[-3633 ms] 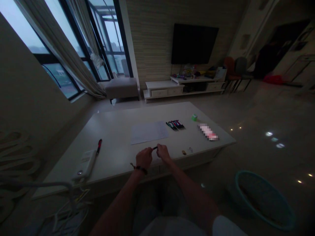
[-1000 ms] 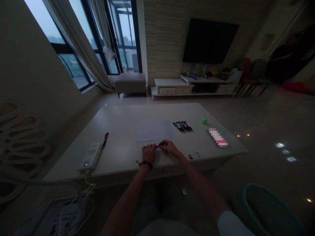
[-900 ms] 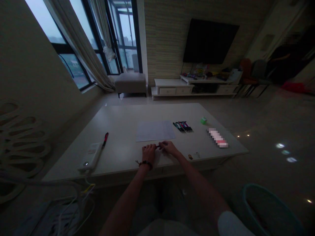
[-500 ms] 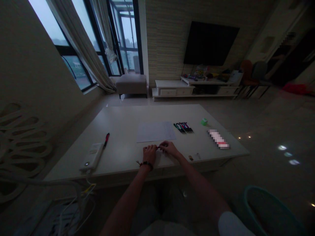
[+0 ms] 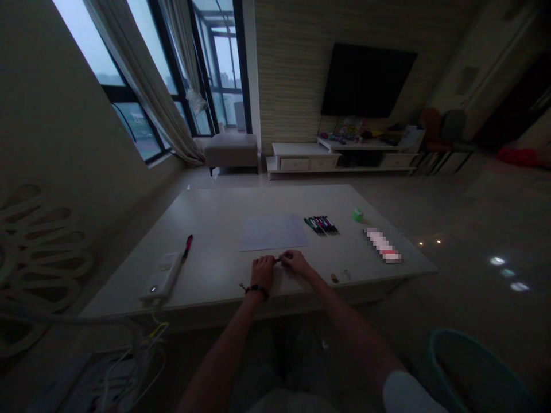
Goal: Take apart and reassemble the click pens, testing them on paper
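Note:
Close to the front edge of the white table (image 5: 215, 275), my two hands meet over a slim dark pen (image 5: 278, 260), mostly covered by fingers. My left hand (image 5: 262, 272), a beaded bracelet at its wrist, is closed round the pen's left end. At the other end, the fingertips of my right hand (image 5: 295, 262) pinch it. Just beyond them lies a sheet of paper (image 5: 272, 232) with faint marks. To its right, several pens (image 5: 321, 225) lie side by side in a row.
At left lie a white power strip (image 5: 164, 276) and a red-and-black pen-like thing (image 5: 187, 248). Rightward are a small green block (image 5: 357, 215), a blurred-out flat object (image 5: 382, 245) and a small brown item (image 5: 334, 277). A teal basket (image 5: 435, 351) stands on the floor.
From 3.6 s ago, the view has swung left, and my left hand has lowered to the table. My fingers stay on the pen. A person at far right is no longer visible.

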A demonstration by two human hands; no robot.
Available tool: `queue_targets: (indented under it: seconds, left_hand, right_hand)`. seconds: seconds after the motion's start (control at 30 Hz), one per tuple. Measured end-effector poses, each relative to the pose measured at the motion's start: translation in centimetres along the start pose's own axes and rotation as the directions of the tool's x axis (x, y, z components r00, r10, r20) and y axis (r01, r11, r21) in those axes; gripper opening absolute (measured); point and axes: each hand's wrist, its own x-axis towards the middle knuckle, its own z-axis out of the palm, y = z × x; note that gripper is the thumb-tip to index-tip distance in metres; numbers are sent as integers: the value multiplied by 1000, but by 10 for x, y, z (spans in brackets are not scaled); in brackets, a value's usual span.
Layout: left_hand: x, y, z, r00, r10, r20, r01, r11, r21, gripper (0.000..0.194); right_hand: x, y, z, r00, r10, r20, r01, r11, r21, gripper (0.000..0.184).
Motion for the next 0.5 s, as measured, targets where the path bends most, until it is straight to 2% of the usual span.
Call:
queue_targets:
  seconds: [0.07, 0.23, 0.37, 0.5]
  left_hand:
    - [0, 0, 0, 1000, -6, 3, 6, 1000, 0, 19]
    - [-1, 1, -1, 1000, 11, -2, -11, 1000, 29, 20]
    - [-2, 2, -1, 999, 35, -16, -34, 997, 68, 21]
    - [-3, 3, -1, 998, 62, -14, -60, 993, 98, 20]
  right_hand:
    - [1, 2, 0, 999, -46, -6, 46, 999, 21, 37]
    - [2, 4, -1, 1000, 1, 3, -1, 1000, 20, 39]
    - [2, 3, 1, 997, -74, -29, 76, 995, 60, 34]
    - [2, 3, 4, 998, -17, -67, 21, 998, 65, 32]
